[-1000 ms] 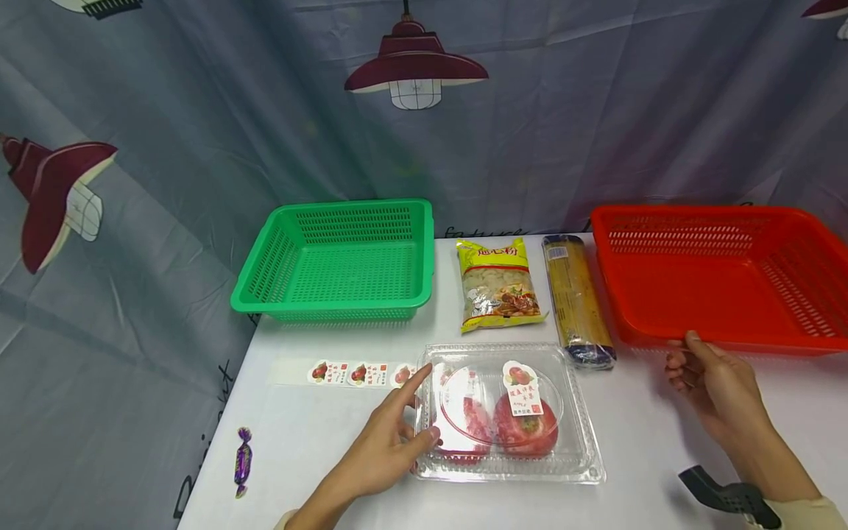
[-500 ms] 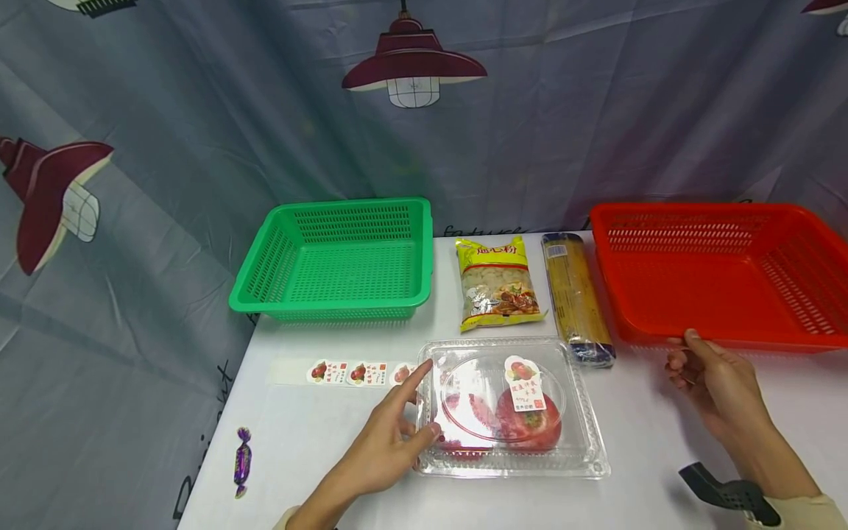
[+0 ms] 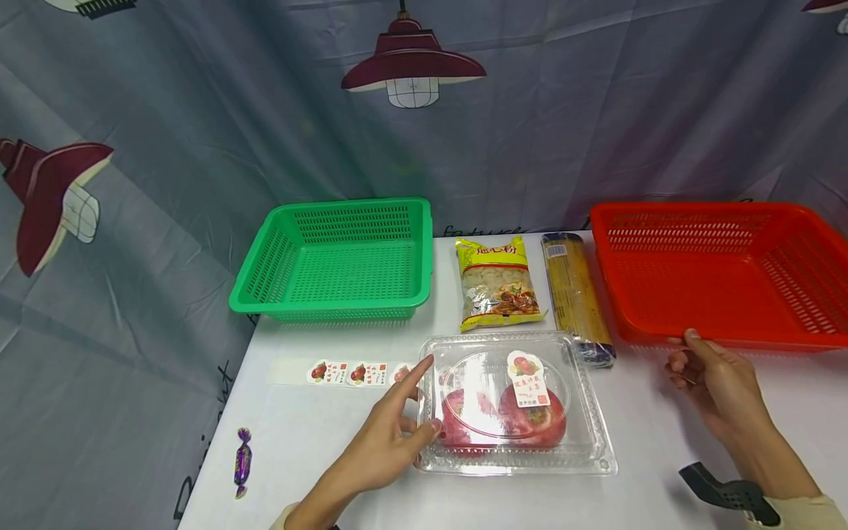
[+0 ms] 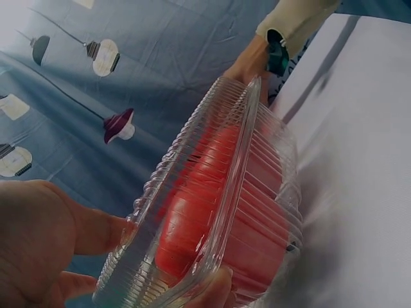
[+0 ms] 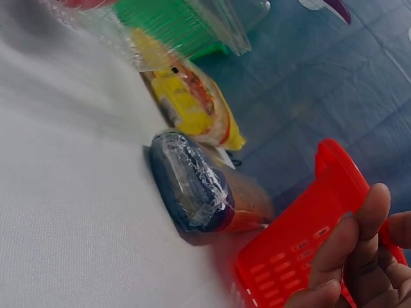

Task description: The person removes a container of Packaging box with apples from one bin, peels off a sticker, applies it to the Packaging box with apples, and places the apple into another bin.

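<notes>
My left hand [image 3: 391,430] grips the left edge of a clear plastic clamshell box [image 3: 464,460], thumb on one side and fingertips on the other in the left wrist view. Two red round fruits [image 3: 533,423] sit inside, low toward the front, and a white fruit label [image 3: 528,379] is on the lid. In the left wrist view the box [image 4: 218,231] stands close over the table. My right hand [image 3: 722,386] pinches the front rim of a red plastic basket [image 3: 821,346] between thumb and curled fingers.
Behind the box lie a yellow pasta bag [image 3: 497,283] and a long spaghetti packet [image 3: 578,298]. A green basket [image 3: 331,303] stands at the back left. A strip of fruit stickers [image 3: 347,373] and a purple wrapped candy [image 3: 242,462] lie on the left side.
In the head view, the clamshell box has shifted slightly up and right in my left hand, while the fruits have moved right within it. My right hand stays at the red basket's rim.
</notes>
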Motion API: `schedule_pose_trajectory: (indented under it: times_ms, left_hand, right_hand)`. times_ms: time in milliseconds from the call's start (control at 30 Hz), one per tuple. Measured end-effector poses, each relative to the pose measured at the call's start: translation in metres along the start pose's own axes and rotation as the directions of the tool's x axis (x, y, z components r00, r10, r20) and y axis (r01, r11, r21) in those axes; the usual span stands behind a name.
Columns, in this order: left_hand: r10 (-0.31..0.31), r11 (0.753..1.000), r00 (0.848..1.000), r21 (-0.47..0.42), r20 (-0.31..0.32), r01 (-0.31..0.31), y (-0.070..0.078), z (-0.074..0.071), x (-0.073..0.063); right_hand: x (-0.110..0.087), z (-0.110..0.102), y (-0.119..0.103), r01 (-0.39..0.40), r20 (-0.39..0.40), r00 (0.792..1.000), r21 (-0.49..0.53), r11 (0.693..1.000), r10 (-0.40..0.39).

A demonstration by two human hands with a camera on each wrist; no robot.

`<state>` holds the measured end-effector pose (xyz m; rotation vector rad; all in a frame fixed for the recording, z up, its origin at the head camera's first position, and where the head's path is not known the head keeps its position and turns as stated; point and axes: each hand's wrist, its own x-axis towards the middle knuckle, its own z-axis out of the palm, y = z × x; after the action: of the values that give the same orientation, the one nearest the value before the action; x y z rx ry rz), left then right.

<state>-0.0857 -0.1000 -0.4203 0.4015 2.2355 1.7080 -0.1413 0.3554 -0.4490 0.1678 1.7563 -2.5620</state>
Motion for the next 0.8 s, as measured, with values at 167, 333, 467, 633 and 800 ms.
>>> schedule_pose_trajectory:
  times_ms: [167, 333, 467, 633, 800]
  left_hand:
    - [-0.001, 1.0, 1.0, -0.021, 0.001, 0.001, 0.005, -0.001, 0.0]
    - [-0.006, 1.0, 1.0, -0.025, 0.003, 0.006, 0.008, -0.002, 0.0]
    - [-0.002, 0.999, 1.0, -0.042, 0.014, 0.003, 0.012, -0.003, 0.001]
    - [0.0, 0.998, 1.0, -0.055, 0.025, 0.001, 0.017, -0.003, 0.003]
    - [0.002, 0.998, 0.999, -0.06, 0.036, 0.0, 0.022, -0.002, 0.006]
  right_hand:
    - [0.0, 0.0, 0.0, -0.003, -0.002, 1.0, 0.003, 1.0, 0.003]
    - [0.0, -0.001, 0.001, 0.002, -0.002, 1.0, 0.005, 1.0, -0.002]
    - [0.0, -0.001, 0.001, 0.004, -0.002, 1.0, 0.01, 1.0, -0.003]
    - [0.0, -0.001, 0.001, 0.008, 0.006, 1.0, 0.024, 1.0, -0.008]
    - [0.001, -0.001, 0.002, 0.014, 0.016, 1.0, 0.041, 0.999, -0.015]
